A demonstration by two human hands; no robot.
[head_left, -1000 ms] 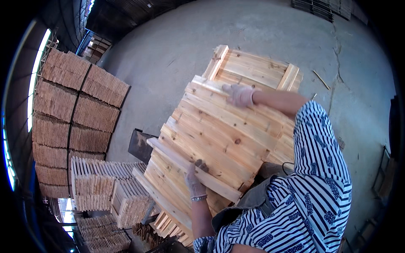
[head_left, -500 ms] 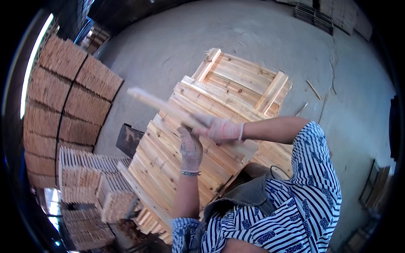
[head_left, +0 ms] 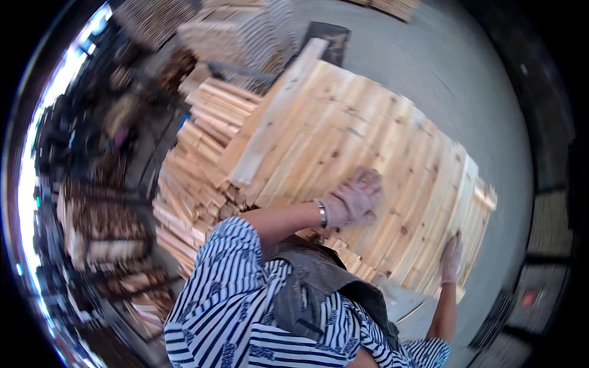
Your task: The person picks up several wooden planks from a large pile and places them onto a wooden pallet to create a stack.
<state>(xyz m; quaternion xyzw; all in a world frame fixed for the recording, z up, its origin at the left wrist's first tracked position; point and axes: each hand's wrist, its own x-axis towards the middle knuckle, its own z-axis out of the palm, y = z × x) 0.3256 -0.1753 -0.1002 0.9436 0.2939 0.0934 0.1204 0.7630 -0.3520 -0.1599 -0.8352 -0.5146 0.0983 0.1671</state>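
Observation:
My left hand (head_left: 353, 199), in a pale work glove with a metal band at the wrist, lies with fingers spread on a wide layer of light pine boards (head_left: 350, 132). It holds nothing. Farther right, my gloved right hand (head_left: 452, 259) rests on the boards near their right end, its fingers stretched out and partly blurred. A paler, whitish board (head_left: 279, 116) lies along the left edge of the layer. At the far right end, a short crosswise batten (head_left: 485, 195) sits on the boards.
Left of the boards is a heap of loose narrow wood strips (head_left: 190, 202). Stacked slats (head_left: 236, 37) and a dark panel (head_left: 327, 42) stand beyond it. More wood bundles (head_left: 104, 227) lie at far left. Grey concrete floor (head_left: 466, 92) stretches along the right.
The wooden slat held in both hands has been let go. My hands have moved apart and down onto the boards. The view has swung left, toward the strip heap.

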